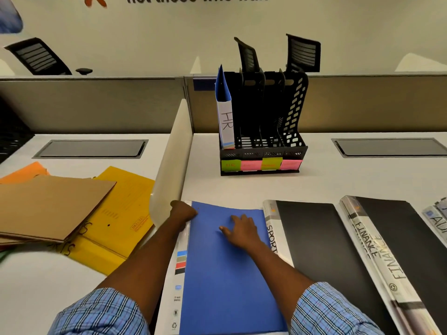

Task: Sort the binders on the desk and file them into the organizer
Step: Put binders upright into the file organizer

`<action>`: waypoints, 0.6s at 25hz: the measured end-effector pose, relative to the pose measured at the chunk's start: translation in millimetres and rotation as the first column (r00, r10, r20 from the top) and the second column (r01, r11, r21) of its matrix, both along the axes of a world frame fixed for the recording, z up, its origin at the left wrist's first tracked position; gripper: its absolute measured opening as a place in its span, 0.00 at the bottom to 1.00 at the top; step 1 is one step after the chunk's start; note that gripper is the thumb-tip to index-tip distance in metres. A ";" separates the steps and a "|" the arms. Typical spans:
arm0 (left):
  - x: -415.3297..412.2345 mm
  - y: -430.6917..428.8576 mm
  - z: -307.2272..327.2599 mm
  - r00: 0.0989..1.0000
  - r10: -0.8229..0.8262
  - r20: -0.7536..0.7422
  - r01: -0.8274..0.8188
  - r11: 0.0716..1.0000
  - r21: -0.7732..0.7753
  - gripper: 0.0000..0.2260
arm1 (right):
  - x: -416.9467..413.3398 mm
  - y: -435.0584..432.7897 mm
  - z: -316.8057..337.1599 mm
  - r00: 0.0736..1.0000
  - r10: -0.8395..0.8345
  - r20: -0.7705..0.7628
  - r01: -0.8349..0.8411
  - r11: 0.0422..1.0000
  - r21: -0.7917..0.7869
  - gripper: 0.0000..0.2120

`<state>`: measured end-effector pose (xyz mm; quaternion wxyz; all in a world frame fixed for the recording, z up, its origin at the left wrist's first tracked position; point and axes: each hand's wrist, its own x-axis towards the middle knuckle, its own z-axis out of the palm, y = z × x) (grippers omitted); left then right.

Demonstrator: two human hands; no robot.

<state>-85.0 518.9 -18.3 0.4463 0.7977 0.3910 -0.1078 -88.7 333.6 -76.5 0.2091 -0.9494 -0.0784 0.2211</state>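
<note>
A blue binder [225, 281] lies flat on the desk in front of me. My left hand [182, 212] grips its spine at the far left corner. My right hand [242, 227] rests flat on its cover with fingers spread. A black binder marked SPORTS [321, 243] lies to the right of it, then a black one marked FINANCE [399, 247], and a further binder [435, 218] at the right edge. The black organizer [263, 151] stands at the back with a blue binder marked HR [225, 112] upright in its leftmost slot. The other slots hold nothing.
A white divider panel [169, 160] separates this desk from the left one, where yellow [121, 213], brown [48, 206] and orange folders lie stacked. Coloured sticky labels [261, 164] line the organizer's base. Grey cable hatches [387, 147] sit in both desks. Chair backs rise behind the partition.
</note>
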 end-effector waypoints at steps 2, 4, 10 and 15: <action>-3.5 1.0 4.5 0.996 0.045 0.078 -0.037 0.994 -0.100 0.24 | -0.6 1.9 1.9 1.000 -0.019 -0.003 0.019 1.000 0.002 0.34; -5.7 0.2 15.4 0.987 0.105 0.124 -0.073 0.969 -0.235 0.14 | -0.7 4.4 6.1 0.999 -0.053 0.009 0.053 0.998 0.021 0.37; 4.1 -3.0 60.2 0.995 0.014 0.101 0.026 0.921 -0.388 0.17 | 0.6 17.2 36.1 0.974 -0.220 0.046 0.208 0.959 0.192 0.39; 25.0 -15.4 127.6 0.942 -0.027 0.334 0.088 0.982 -0.168 0.15 | 7.3 23.3 85.6 0.929 -0.341 0.142 0.262 0.880 0.396 0.36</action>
